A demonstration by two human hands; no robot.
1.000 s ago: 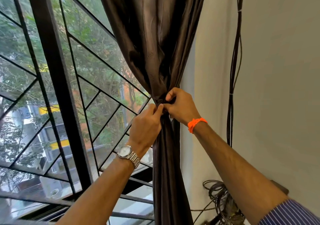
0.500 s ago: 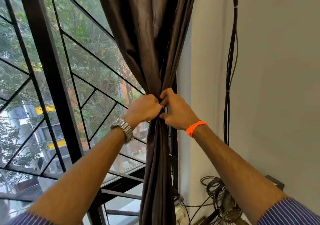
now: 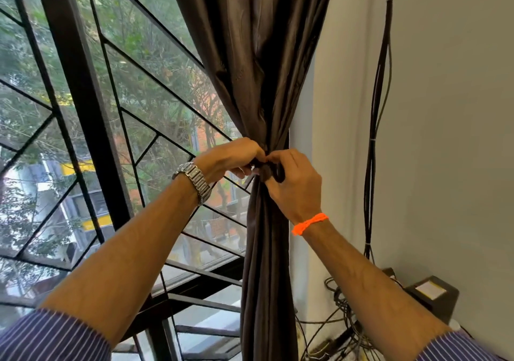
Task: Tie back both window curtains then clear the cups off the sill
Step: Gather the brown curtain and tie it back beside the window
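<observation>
A dark brown satin curtain [image 3: 258,54] hangs at the right edge of the window, gathered into a narrow bunch at mid height. My left hand [image 3: 230,159], with a metal watch on its wrist, and my right hand [image 3: 294,185], with an orange thread on its wrist, meet at the gathered waist. Both pinch a dark tie band [image 3: 267,167] wrapped round the bunch; a dark loop of it shows under my right fingers. No cups or sill are in view.
A black window frame with a diagonal metal grille [image 3: 83,104] fills the left. Black cables [image 3: 374,110] run down the white wall on the right to a tangle of wires [image 3: 342,319] and a dark box [image 3: 432,295] at the bottom right.
My hands have shifted from side by side at the front of the bunch to gripping the tie band at the curtain's waist. The view has tilted a little.
</observation>
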